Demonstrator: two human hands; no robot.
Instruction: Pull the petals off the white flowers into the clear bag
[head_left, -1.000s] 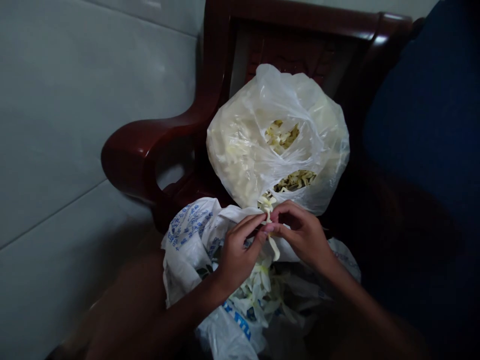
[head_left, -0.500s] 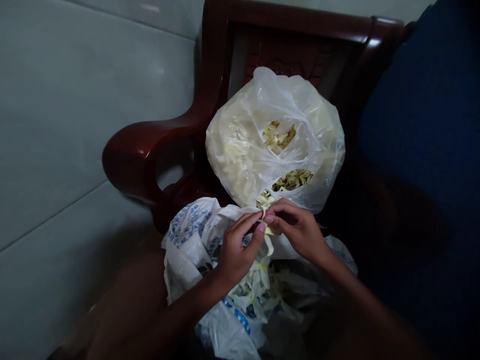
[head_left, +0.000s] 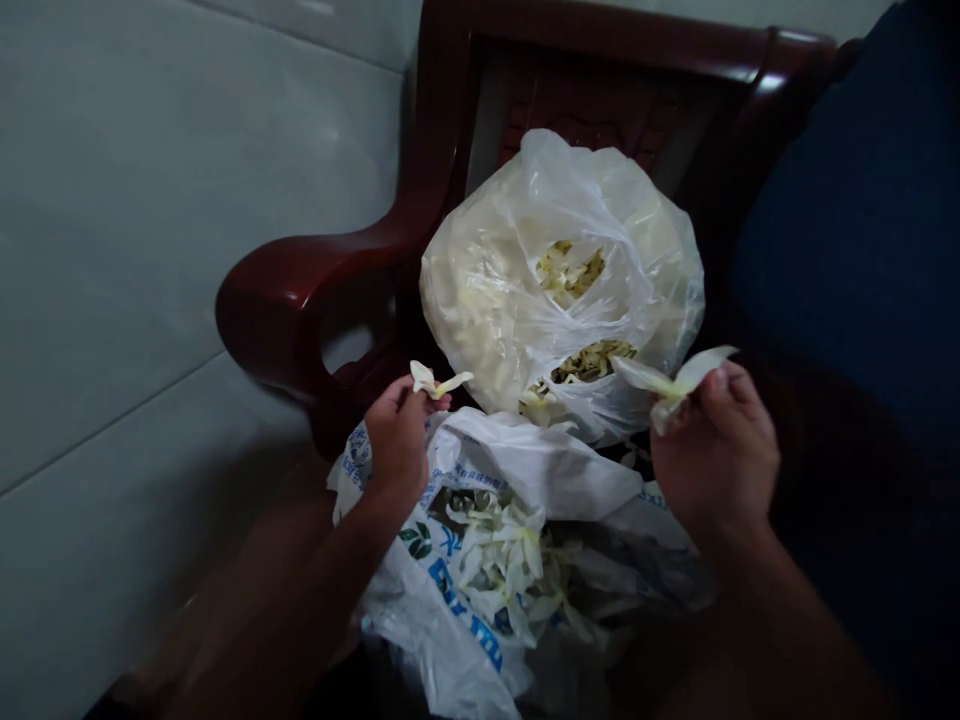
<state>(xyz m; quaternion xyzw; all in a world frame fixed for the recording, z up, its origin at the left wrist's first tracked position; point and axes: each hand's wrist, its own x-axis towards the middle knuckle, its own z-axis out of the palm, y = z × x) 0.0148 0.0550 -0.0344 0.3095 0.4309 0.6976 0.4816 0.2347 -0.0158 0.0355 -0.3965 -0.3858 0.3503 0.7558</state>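
Note:
Between the fingers of my left hand [head_left: 401,430] is a small pale flower piece [head_left: 439,383], at the left rim of the lower bag. My right hand [head_left: 716,440] pinches a larger white flower piece [head_left: 671,385] with spread petals, right of the upper bag's opening. White petals and flowers [head_left: 514,560] lie in the open lower bag [head_left: 525,445], which has blue print. Behind it sits a full, translucent bag [head_left: 480,290]; yellowish-white pieces [head_left: 570,270] show through its two openings.
A dark red wooden chair [head_left: 277,290] holds the full bag, its curved armrest at the left. Pale tiles [head_left: 150,200] cover the area on the left. Dark blue material [head_left: 847,230] is at the right.
My hands were together over the lower bag, working at a flower. They have moved apart, left and right, each with a piece. The view has shifted slightly.

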